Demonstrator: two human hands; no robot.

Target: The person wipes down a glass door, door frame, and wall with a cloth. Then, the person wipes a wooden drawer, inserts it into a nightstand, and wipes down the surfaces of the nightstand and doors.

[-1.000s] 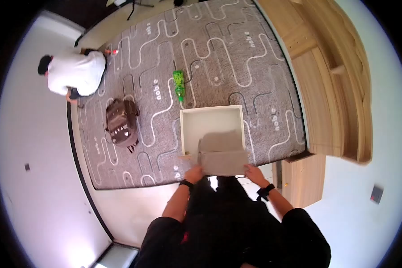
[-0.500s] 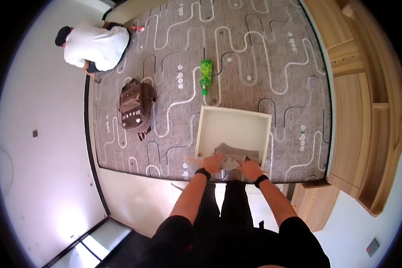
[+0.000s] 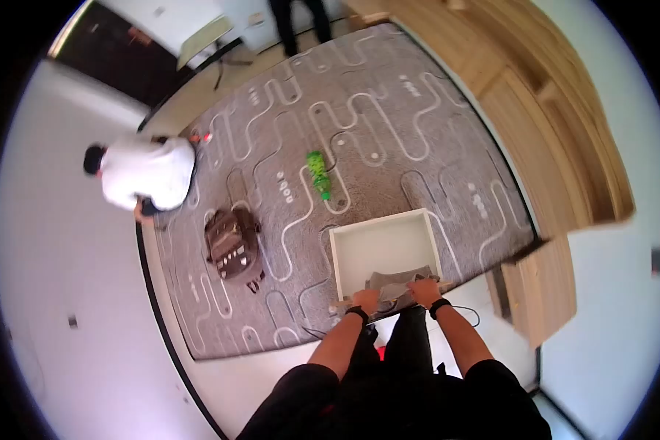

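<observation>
A white drawer (image 3: 386, 246) lies open side up on the mattress, close to my body. Inside its near end rests a crumpled grey-brown cloth (image 3: 397, 279), partly covered by my hands. My left hand (image 3: 367, 299) is closed on the cloth's near left part, by the drawer's front edge. On the right, my right hand (image 3: 423, 291) grips the same cloth with bent fingers. Both wrists carry black bands. The fingertips are small and partly hidden.
On the mattress (image 3: 293, 242), a brown backpack (image 3: 232, 246) lies left of the drawer and a green bottle (image 3: 318, 174) beyond it. A person in white (image 3: 150, 172) sits at the left edge; another person's legs (image 3: 301, 26) stand far off. Wooden shelving (image 3: 535, 139) runs along the right.
My view has tilted and turned, showing the far door and a table. Both hands stay at the drawer's near end, now apart on the cloth.
</observation>
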